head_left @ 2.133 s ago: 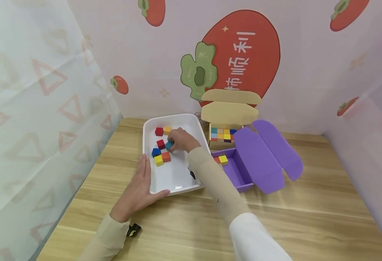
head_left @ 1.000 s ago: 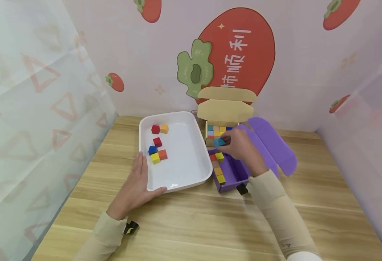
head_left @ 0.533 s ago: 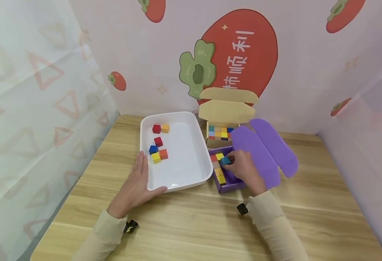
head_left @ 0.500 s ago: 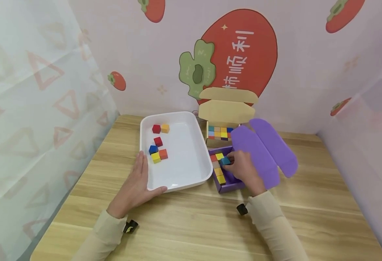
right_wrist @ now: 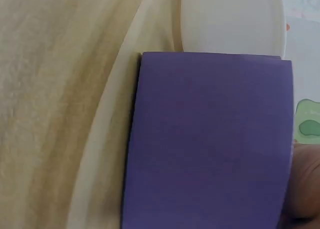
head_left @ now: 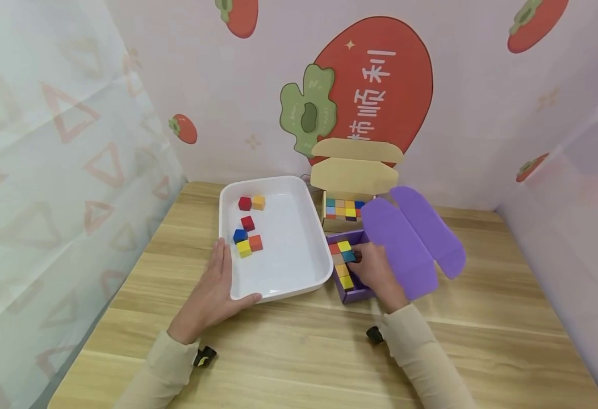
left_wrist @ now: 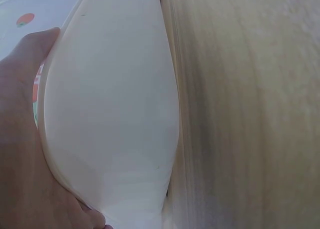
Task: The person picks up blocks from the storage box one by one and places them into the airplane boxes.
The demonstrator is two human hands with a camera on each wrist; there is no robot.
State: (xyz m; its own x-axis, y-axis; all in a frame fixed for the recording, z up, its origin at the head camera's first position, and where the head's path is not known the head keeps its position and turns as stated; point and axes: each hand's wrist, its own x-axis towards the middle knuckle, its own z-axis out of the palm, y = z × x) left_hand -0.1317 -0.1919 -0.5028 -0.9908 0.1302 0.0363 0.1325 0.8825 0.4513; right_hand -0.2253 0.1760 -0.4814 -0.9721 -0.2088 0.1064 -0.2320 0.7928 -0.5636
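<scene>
My left hand point(head_left: 212, 292) rests at the near left corner of a white tray point(head_left: 299, 287), fingers straight along its left side and thumb on the front rim. The left wrist view shows that thumb at the tray's edge. Inside the tray lie two red blocks, an orange-yellow block point(head_left: 259, 203), a blue block point(head_left: 239, 236), a yellow block point(head_left: 244, 249) and an orange-red block point(head_left: 255, 242). My right hand point(head_left: 377, 272) reaches into a purple box point(head_left: 356, 295), fingertips pinching a teal block point(head_left: 348, 257) beside the blocks there. The box wall hides its fingertips in the right wrist view.
A tan box point(head_left: 357, 176) holding several coloured blocks stands behind the purple one, lid raised. The purple lid point(head_left: 403, 247) folds out to the right. Printed cloth walls stand behind and at both sides of the wooden table point(head_left: 299, 352).
My right hand has taken the teal block from the tray, carried it right over the purple box and lowered it in beside the other blocks. My left hand has stayed at the tray.
</scene>
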